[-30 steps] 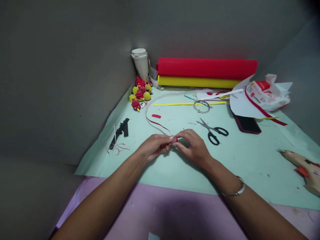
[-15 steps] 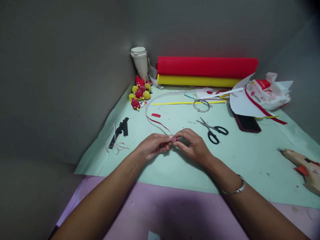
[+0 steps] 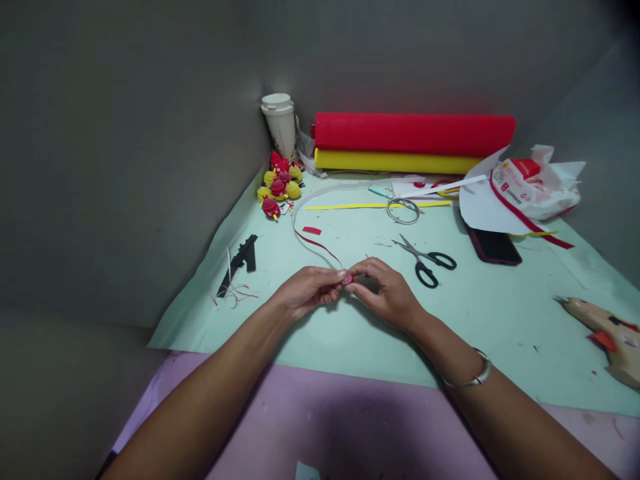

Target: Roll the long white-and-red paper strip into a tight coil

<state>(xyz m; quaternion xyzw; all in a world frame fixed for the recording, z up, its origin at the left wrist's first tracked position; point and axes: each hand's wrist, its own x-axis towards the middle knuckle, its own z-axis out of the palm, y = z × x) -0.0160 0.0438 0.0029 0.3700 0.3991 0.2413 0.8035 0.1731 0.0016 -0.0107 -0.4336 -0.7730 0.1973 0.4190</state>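
Both of my hands meet at the middle of the pale green mat [image 3: 490, 320]. My left hand [image 3: 307, 293] and my right hand [image 3: 387, 290] pinch a small red paper coil [image 3: 348, 279] between their fingertips. A long red and white paper strip [image 3: 313, 241] runs from the coil up and back toward the far side. A metal bangle [image 3: 473, 377] sits on my right wrist.
Black-handled scissors [image 3: 425, 260] lie just right of my hands. A glue gun [image 3: 607, 337] rests at the right edge. A phone [image 3: 493, 245], white paper and a plastic bag [image 3: 537, 187] lie behind. Red [image 3: 415, 133] and yellow [image 3: 395, 162] rolls, a cup [image 3: 280, 123] and finished red and yellow pieces [image 3: 279, 187] are at the back.
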